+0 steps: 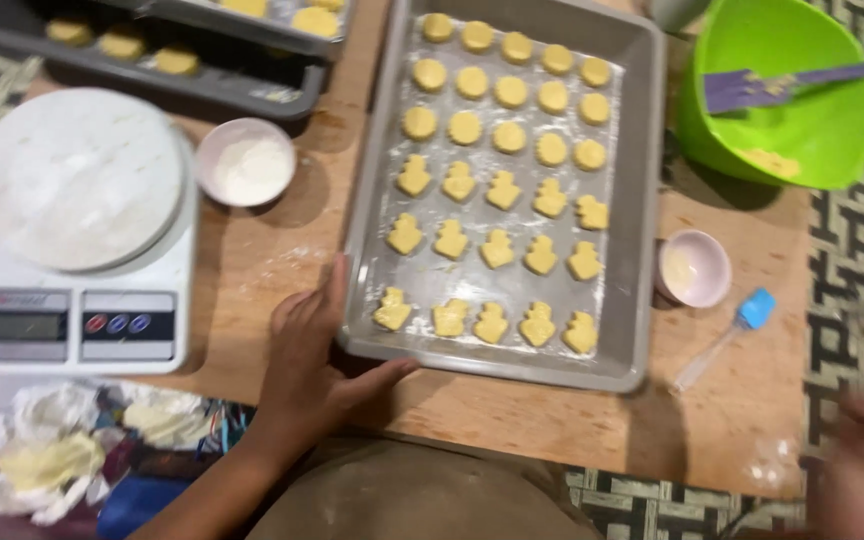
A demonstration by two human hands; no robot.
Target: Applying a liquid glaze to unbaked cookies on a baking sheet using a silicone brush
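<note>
Scale: white kitchen scale (pixel 77 230) at left
Green bowl (pixel 782 100): top right, purple spatula (pixel 782 85) inside
Small bowls: white bowl (pixel 245 162), pink bowl (pixel 692 268)
Brush: blue pastry brush (pixel 727 335) beside pink bowl

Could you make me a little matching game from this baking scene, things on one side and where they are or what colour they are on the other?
Things:
1. baking tray
2. green bowl
3. kitchen scale
4. pastry brush

Descriptions:
A. holds a purple spatula
B. blue head, lying right of the tray beside a small bowl
C. gripped at its near left corner by the left hand
D. white, at the left, round plate on top

Pairs: 1-C, 2-A, 3-D, 4-B
</note>
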